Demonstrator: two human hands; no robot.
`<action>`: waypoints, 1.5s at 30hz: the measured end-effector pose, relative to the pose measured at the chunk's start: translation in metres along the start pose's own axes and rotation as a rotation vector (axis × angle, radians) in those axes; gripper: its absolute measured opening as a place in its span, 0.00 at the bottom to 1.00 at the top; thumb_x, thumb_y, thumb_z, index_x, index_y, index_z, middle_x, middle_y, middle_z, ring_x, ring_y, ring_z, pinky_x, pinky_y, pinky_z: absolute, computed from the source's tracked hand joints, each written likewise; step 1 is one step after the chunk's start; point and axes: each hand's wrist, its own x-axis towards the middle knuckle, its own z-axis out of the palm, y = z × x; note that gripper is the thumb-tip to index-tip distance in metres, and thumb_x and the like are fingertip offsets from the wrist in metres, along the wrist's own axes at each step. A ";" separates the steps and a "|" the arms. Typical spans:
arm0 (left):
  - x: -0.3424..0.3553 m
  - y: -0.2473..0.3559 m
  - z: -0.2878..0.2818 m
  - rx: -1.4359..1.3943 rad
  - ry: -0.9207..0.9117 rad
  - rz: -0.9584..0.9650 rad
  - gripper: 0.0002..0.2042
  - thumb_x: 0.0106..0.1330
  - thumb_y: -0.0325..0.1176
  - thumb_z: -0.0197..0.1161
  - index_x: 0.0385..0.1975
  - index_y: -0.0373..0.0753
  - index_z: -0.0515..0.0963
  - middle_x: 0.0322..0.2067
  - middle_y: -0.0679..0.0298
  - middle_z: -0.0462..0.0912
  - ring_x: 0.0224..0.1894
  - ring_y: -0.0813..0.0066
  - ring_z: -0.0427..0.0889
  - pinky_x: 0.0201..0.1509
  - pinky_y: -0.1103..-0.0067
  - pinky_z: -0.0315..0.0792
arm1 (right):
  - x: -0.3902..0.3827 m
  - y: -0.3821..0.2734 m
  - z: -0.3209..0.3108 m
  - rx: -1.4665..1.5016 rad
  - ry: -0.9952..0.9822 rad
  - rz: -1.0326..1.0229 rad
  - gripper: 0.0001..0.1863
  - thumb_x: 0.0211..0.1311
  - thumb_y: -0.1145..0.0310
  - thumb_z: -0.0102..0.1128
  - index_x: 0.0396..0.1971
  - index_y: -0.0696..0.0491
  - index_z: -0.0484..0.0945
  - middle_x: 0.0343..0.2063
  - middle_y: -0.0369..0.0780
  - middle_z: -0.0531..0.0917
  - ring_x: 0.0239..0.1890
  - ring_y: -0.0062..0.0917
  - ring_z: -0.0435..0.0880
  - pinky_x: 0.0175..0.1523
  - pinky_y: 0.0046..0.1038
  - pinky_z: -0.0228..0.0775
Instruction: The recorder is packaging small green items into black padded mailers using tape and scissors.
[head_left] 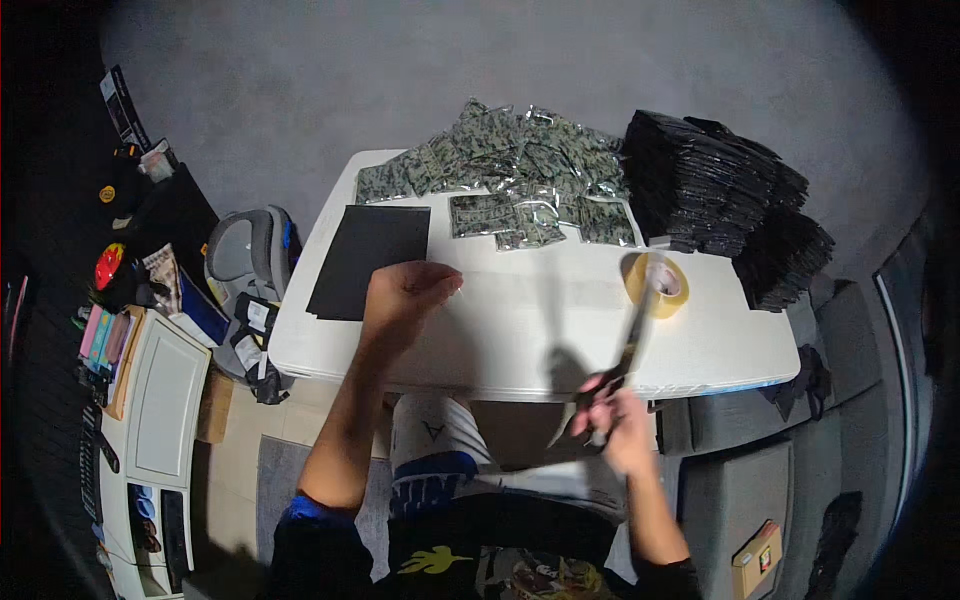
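Observation:
My left hand point(412, 287) is closed in a pinch over the near right corner of a dark stack of flat black bags or sheets point(372, 250). Something tiny and clear may show at its fingertips, too small to name. My right hand point(618, 425), at the table's near edge, grips a long dark-handled tool with a pale blade point(637, 335). Motion blurs this tool, and its exact kind is unclear. Its blade points away from me and passes in front of a roll of clear yellowish packing tape point(668, 287), which lies flat on the table.
Camouflage-patterned items in clear plastic packets point(490, 150) are heaped along the far side of the white table point(500, 340). Tall stacks of shiny black packages point(700, 185) stand at the far right. A grey child seat point(245, 255) and white cabinet point(165, 400) are left; a grey sofa point(840, 430) is right.

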 end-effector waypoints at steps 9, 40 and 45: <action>-0.015 0.023 0.007 0.237 0.076 -0.001 0.20 0.67 0.32 0.74 0.58 0.37 0.84 0.36 0.61 0.91 0.37 0.78 0.87 0.46 0.77 0.81 | -0.036 0.066 0.079 0.190 -0.403 0.034 0.21 0.77 0.61 0.56 0.62 0.56 0.69 0.37 0.35 0.79 0.39 0.20 0.77 0.47 0.25 0.71; -0.025 0.019 0.000 0.139 0.013 0.242 0.29 0.64 0.25 0.73 0.66 0.43 0.74 0.34 0.62 0.87 0.40 0.76 0.87 0.49 0.75 0.83 | 0.016 0.070 0.121 0.284 -0.322 0.035 0.24 0.82 0.57 0.49 0.66 0.58 0.68 0.34 0.36 0.79 0.36 0.19 0.76 0.43 0.24 0.71; -0.026 0.017 0.000 0.104 -0.003 0.228 0.28 0.63 0.25 0.74 0.65 0.43 0.74 0.34 0.62 0.87 0.40 0.75 0.88 0.50 0.74 0.83 | 0.020 0.068 0.125 0.271 -0.325 -0.026 0.22 0.83 0.57 0.48 0.63 0.58 0.70 0.34 0.36 0.79 0.34 0.17 0.74 0.39 0.22 0.67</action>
